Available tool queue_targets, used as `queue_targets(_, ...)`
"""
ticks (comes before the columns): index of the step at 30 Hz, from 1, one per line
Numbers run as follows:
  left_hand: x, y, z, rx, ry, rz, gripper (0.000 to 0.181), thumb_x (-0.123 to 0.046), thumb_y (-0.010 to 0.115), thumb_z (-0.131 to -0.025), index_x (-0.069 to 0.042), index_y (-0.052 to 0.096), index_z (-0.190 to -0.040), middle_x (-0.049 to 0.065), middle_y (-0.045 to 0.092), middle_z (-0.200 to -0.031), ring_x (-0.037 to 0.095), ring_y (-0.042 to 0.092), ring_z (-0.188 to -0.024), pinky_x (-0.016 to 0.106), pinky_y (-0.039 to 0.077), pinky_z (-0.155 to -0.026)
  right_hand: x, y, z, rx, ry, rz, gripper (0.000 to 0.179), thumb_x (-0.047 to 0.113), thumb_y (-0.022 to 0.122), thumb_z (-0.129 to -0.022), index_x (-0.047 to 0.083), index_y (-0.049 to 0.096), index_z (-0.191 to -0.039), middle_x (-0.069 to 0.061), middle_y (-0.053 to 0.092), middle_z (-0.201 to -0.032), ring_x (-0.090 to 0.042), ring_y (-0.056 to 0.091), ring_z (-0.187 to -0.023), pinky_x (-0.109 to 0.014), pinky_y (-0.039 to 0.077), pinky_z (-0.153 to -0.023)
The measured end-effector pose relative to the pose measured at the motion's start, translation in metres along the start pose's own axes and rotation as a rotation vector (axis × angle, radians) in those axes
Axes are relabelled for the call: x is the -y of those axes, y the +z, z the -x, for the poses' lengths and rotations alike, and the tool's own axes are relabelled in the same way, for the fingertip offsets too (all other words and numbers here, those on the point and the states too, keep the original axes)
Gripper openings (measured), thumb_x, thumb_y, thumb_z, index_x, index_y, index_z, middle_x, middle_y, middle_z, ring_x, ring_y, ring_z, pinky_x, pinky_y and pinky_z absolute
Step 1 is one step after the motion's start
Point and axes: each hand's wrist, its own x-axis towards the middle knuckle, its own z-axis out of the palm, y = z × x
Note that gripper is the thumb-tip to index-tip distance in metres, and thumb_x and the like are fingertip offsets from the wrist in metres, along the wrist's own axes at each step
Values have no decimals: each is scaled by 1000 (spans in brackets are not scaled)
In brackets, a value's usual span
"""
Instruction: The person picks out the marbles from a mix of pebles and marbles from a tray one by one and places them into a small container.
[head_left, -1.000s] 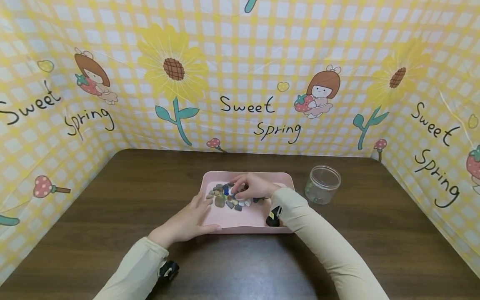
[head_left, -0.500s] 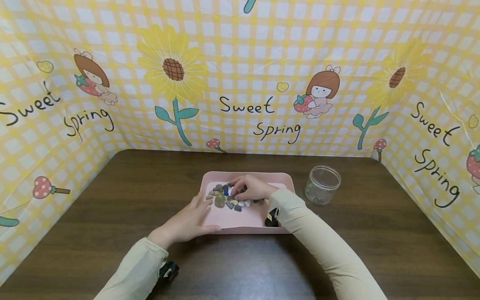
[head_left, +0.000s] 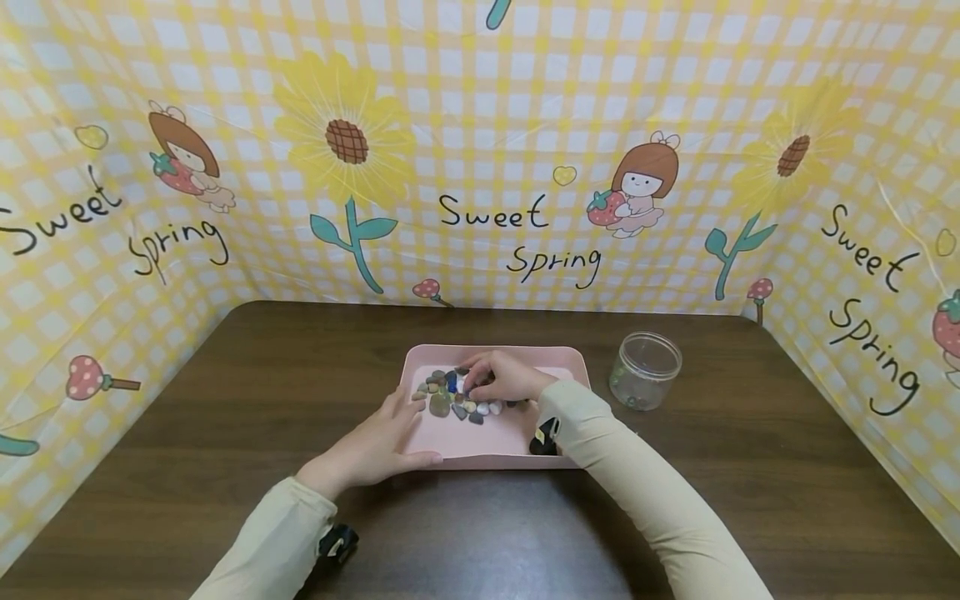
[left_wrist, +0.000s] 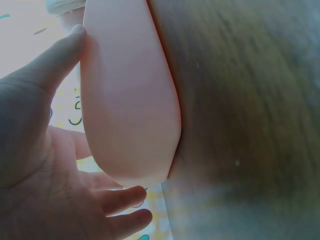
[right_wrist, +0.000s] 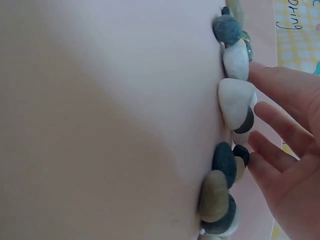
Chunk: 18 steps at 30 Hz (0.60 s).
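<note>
A shallow pink tray (head_left: 450, 438) holds a patch of mixed pebbles (head_left: 439, 405), among them grey, white, olive and deep blue ones. My left hand (head_left: 371, 442) rests at the tray's front left corner. In the left wrist view its thumb (left_wrist: 70, 47) lies on the rim while the other fingers are spread around the corner. My right hand (head_left: 513, 377) reaches into the pebbles from the right with bent fingers. Its fingertips sit behind a white pebble (right_wrist: 235, 100) and dark ones in the right wrist view; I cannot tell whether they pinch one.
A clear, lidless jar (head_left: 645, 371) stands to the right of the tray, with a few small greenish bits low inside. The dark wooden table (head_left: 187, 417) is enclosed by a yellow checked cloth (head_left: 480, 125) at the back and sides.
My right hand has shifted very slightly left over the pebbles. The left hand, tray and jar stay in place.
</note>
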Motion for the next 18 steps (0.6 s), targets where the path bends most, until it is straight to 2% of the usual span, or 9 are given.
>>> queue_targets(5,0,0,1,-15,19,-11,87,-55,63,-81,0,35,-142,31,13,-152,47,31,-134,56,33,-106,-2,-4,2,-22,-16,-16,12,12,68,-84,9,73,-95,-12,53,-137,-26,47,-129,-41,36,-108)
queue_targets(9,0,0,1,-14,20,-11,87,-55,63,-81,0,35,-142,31,12,-152,47,31,-134,56,33,-105,0,-9,5,-31,0,-41,13,15,67,-85,11,73,-96,-10,52,-138,-27,43,-133,-43,32,-111)
queue_targets(18,-1,0,1,-14,12,-5,87,-55,63,-81,0,35,-142,31,12,-152,47,30,-135,56,33,-106,8,-16,9,-61,10,-90,11,14,65,-87,11,73,-95,-9,51,-139,-27,43,-132,-43,39,-107)
